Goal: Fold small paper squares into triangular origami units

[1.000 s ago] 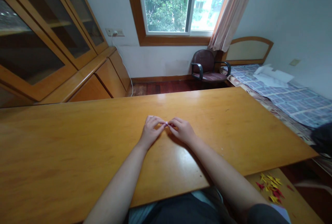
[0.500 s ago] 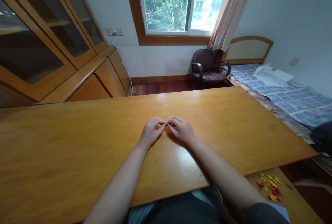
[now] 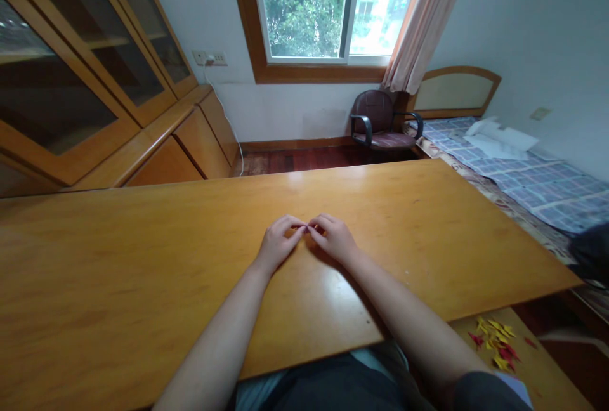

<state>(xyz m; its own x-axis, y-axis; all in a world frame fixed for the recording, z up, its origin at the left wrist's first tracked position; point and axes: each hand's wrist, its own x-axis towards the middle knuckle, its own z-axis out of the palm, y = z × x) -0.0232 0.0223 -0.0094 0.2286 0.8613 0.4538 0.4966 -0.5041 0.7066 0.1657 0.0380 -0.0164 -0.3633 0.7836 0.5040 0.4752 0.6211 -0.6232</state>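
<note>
Over the middle of the wooden table (image 3: pixel 143 259), my left hand (image 3: pixel 278 241) and my right hand (image 3: pixel 335 239) meet at their fingertips. Thumb and fingers of each hand are pinched together. Between them is a tiny dark reddish-purple piece (image 3: pixel 307 229), perhaps folded paper, mostly covered by the fingers. Its exact shape cannot be made out. Both hands hold it low, close to the tabletop.
Several small yellow folded-paper figures (image 3: pixel 499 333) and red ones (image 3: pixel 509 352) lie on a lower surface at the right. A pale sheet (image 3: pixel 516 387) is by my right sleeve. Beyond the table stand a chair (image 3: pixel 380 122), a bed (image 3: pixel 537 176) and a cabinet (image 3: pixel 157 138).
Both hands stay in the same place. Only the fingertips shift very slightly around the small piece.
</note>
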